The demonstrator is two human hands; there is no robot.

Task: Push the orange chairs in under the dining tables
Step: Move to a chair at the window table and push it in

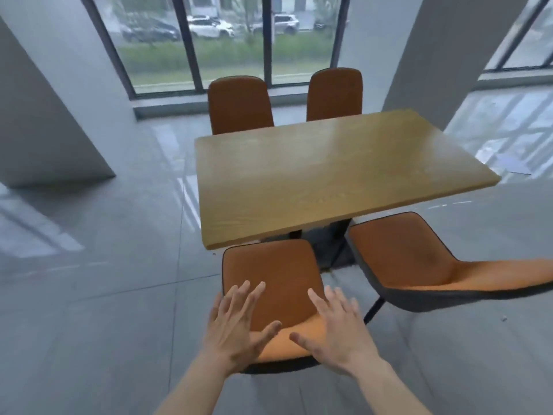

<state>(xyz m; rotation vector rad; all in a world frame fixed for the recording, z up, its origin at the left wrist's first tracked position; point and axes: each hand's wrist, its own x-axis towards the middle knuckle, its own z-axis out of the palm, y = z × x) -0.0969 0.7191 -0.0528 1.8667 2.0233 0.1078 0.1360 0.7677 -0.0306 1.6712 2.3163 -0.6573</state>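
A wooden dining table [329, 172] stands in front of me. An orange chair [269, 274] sits just before its near edge, seat almost wholly outside the tabletop, backrest toward me. My left hand [236, 327] and my right hand [338, 327] hover over the top of that backrest, fingers spread, holding nothing. A second orange chair [419, 259] stands to the right, turned askew and pulled out from the table. Two more orange chairs [239, 104] [335, 94] sit at the far side, their backs showing above the tabletop.
Grey tiled floor [104, 280] spreads to the left and right. A grey pillar [45, 115] rises at the left and another [449, 55] at the right. Tall windows [227, 40] line the back wall. The table's black base [332, 244] stands between the near chairs.
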